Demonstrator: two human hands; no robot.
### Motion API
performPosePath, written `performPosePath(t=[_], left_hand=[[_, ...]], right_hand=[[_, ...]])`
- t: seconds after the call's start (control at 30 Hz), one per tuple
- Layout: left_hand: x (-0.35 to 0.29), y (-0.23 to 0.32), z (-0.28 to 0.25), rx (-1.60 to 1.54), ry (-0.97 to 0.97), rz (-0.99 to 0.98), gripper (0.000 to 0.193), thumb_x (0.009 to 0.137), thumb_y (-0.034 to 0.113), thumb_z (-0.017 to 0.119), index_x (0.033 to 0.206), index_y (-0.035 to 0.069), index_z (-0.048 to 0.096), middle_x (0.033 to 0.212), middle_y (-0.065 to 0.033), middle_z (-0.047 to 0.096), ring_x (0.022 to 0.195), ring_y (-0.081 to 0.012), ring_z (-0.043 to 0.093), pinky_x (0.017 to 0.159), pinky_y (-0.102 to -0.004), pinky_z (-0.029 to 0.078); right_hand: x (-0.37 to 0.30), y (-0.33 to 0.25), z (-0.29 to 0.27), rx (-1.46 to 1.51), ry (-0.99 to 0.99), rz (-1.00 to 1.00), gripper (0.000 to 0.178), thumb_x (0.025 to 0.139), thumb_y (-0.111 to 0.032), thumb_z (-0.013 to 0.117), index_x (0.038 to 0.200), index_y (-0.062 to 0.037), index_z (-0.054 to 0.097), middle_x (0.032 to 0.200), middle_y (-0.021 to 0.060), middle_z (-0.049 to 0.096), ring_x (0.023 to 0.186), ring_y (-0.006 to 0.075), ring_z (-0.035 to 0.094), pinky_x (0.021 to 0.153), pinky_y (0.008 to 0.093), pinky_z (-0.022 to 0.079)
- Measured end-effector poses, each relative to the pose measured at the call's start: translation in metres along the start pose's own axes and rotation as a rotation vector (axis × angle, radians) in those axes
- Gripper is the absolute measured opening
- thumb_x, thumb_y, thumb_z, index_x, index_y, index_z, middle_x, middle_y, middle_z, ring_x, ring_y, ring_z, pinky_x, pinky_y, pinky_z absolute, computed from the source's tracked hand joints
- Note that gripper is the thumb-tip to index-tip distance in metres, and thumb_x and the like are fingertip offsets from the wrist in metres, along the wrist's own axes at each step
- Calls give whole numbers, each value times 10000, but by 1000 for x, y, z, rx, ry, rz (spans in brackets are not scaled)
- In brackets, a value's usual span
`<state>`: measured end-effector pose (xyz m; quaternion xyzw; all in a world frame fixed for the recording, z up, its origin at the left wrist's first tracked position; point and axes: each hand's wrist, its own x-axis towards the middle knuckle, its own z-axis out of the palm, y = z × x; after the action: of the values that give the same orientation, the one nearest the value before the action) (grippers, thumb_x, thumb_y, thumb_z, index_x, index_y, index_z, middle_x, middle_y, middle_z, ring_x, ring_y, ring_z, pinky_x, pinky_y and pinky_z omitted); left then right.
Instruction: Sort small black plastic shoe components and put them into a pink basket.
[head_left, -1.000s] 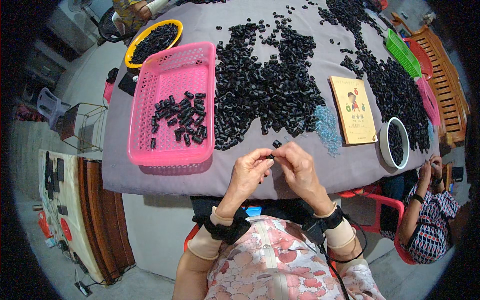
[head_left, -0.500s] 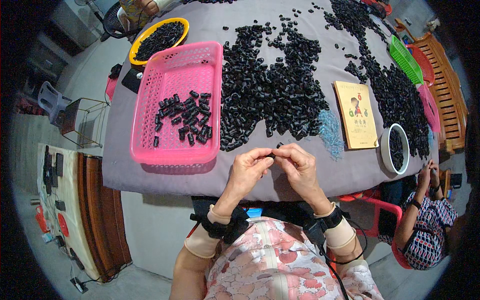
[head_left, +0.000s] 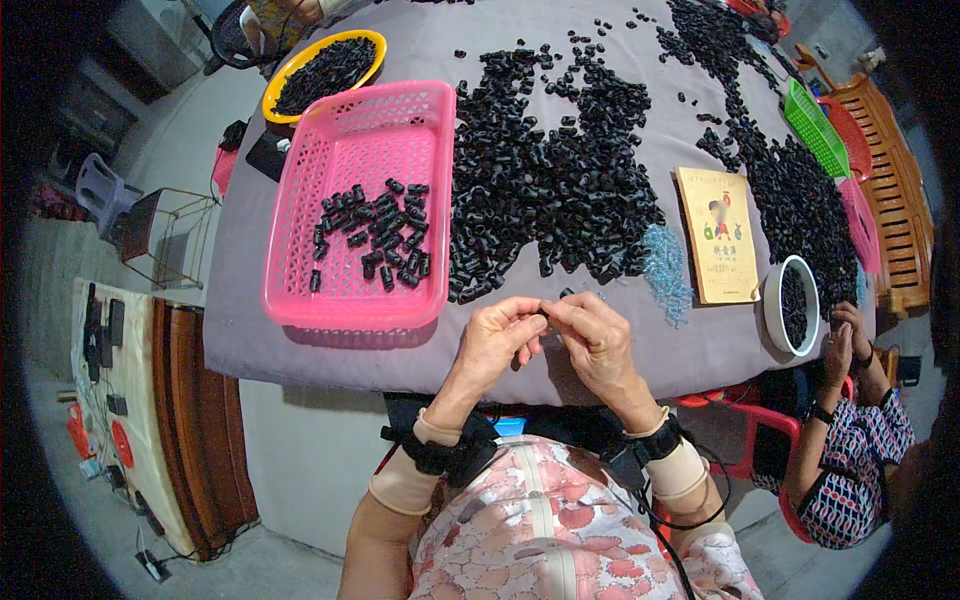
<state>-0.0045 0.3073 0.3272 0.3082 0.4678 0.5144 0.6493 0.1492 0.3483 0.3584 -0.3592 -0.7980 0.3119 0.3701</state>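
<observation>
My left hand (head_left: 495, 342) pinches a small black plastic piece (head_left: 542, 313) between thumb and forefinger, just over the near edge of the table. From the right, my right hand (head_left: 598, 345) meets it with closed fingertips, which cover whatever they grip. Beyond both hands spreads a big pile of short black tubular pieces (head_left: 550, 190). To the left stands a pink perforated basket (head_left: 372, 150), with several black pieces (head_left: 385, 235) lying in its near half. Small clear-blue bits (head_left: 665, 275) lie right of the pile.
A yellow booklet (head_left: 712, 265) and a white bowl (head_left: 776, 325) of thin black parts are on the right. A yellow-rimmed bowl (head_left: 270, 98) stands far left. Another black pile (head_left: 800, 190) borders a green basket (head_left: 815, 130). Another person's hands (head_left: 848, 338) are at the right edge.
My hands stay together at nearly the same spot, with the fingers shifting slightly. The scene slides a little rightward in view. The other person's hands have moved up to the table's edge.
</observation>
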Motion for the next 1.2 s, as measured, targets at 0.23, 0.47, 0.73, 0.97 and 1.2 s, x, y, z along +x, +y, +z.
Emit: performPosePath(t=[0.23, 0.47, 0.73, 0.97, 1.2], left_hand=[[-3, 3, -1, -44, 24, -39, 191, 865, 75, 595, 1038, -4, 600, 773, -38, 621, 549, -42, 534, 432, -159, 400], [-2, 3, 1, 31, 21, -54, 208, 858, 100, 615, 1037, -3, 600, 766, -21, 615, 543, -26, 517, 427, -153, 381], [-2, 6, 1, 59, 6, -78, 213, 860, 112, 613, 1038, -4, 602, 765, -18, 615, 544, -23, 517, 424, -150, 378], [-2, 6, -1, 95, -16, -93, 222, 861, 127, 613, 1041, -3, 602, 759, -9, 616, 540, -16, 512, 417, -149, 373], [-2, 7, 0, 59, -24, -106, 230, 864, 136, 612, 1048, -3, 600, 748, -5, 612, 532, -13, 503, 416, -147, 368]], right_hand=[[2, 9, 1, 287, -48, 152, 212, 774, 33, 597, 968, -26, 659, 797, 72, 610, 710, 163, 592, 599, 261, 464], [-1, 8, -1, 427, -48, 405, 118, 827, -10, 589, 936, -2, 633, 776, 49, 611, 680, 92, 567, 590, 230, 450], [-1, 9, -3, 322, -65, 300, 67, 812, 3, 583, 875, 3, 608, 777, 68, 603, 681, 127, 577, 592, 249, 448], [8, 5, -11, 151, -124, 98, 81, 796, 3, 592, 876, -1, 605, 772, 95, 586, 679, 198, 582, 604, 285, 452], [12, 2, -14, 121, -153, 129, 72, 792, 14, 593, 861, -2, 609, 769, 107, 583, 692, 236, 586, 607, 311, 454]])
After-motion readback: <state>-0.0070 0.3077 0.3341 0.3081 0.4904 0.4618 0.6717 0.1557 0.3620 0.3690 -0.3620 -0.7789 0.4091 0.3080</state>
